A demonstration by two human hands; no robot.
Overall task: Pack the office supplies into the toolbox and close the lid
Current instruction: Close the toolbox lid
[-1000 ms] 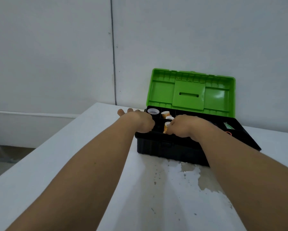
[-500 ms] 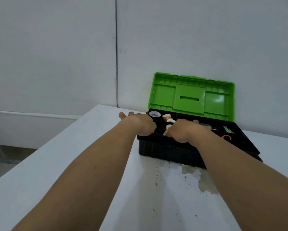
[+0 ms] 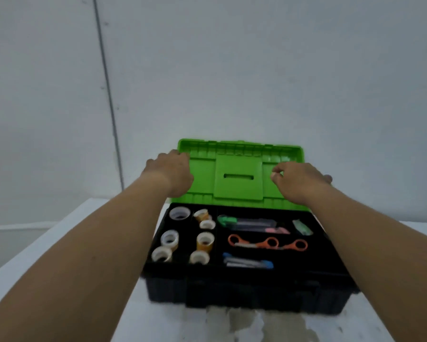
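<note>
- The left hand (image 3: 173,172) and right hand (image 3: 297,180) rest curled against the upright green lid (image 3: 238,178), grip unclear, above the packed toolbox (image 3: 244,290).
- Earlier both hands were down inside the tray.

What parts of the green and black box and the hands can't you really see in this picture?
Head view, the only one:
- Fingertips of the left hand and right hand: curled over the green lid, so the grip is hidden.
- Outside of the lid: faces away.
- Front latch of the black toolbox: blurred and dark.
- Labels on the tape rolls and pens: blurred, too small.
</note>
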